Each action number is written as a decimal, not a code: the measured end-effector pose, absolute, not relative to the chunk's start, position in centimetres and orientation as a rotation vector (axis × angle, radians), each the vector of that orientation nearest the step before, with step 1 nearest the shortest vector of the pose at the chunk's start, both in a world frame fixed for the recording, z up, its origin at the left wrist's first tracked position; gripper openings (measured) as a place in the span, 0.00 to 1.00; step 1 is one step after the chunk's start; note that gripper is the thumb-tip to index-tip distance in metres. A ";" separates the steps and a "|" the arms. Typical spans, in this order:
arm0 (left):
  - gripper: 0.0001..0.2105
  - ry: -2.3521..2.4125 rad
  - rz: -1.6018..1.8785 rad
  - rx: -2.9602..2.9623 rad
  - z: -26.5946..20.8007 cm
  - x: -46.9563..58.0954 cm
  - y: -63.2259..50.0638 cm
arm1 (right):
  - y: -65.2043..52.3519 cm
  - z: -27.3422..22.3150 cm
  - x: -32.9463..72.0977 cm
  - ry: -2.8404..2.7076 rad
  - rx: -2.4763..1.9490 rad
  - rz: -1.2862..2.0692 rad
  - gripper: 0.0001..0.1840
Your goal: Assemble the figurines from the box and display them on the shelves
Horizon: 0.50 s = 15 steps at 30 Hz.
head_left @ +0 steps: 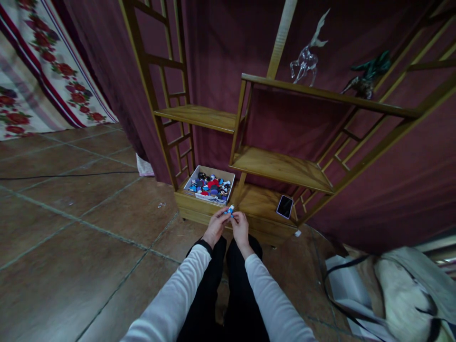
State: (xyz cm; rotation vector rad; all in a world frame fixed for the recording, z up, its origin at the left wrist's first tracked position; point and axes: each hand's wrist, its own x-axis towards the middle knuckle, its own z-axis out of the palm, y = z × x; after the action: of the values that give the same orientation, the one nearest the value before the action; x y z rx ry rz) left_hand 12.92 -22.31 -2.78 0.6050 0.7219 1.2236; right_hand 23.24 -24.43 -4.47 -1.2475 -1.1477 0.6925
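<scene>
Both of my hands meet above my knees, in front of the low wooden shelf. Between them is a small blue and white figurine, too small to make out in detail. My left hand pinches it from the left with closed fingers. From the right, my right hand grips its lower part, fingers also closed. Just beyond my hands, a white cardboard box sits on the shelf's lower left. Inside it lie many small colourful pieces in blue, red, purple, black and white.
A wooden display shelf rises ahead, its boards overhanging at several heights. A tablet or phone lies at lower right. A glass deer figure and a dark green figure stand on top. Bags lie on the floor at right.
</scene>
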 end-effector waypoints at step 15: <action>0.21 0.702 1.169 0.518 -3.5 12.2 -22.1 | -23.2 -5.9 23.7 -1.094 -1.145 0.920 0.06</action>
State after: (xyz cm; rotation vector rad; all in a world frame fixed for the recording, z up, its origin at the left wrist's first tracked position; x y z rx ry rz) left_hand 12.16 -22.07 -3.51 0.5175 0.7019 1.1687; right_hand 23.73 -23.22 -5.88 -1.1452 -1.0945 0.9202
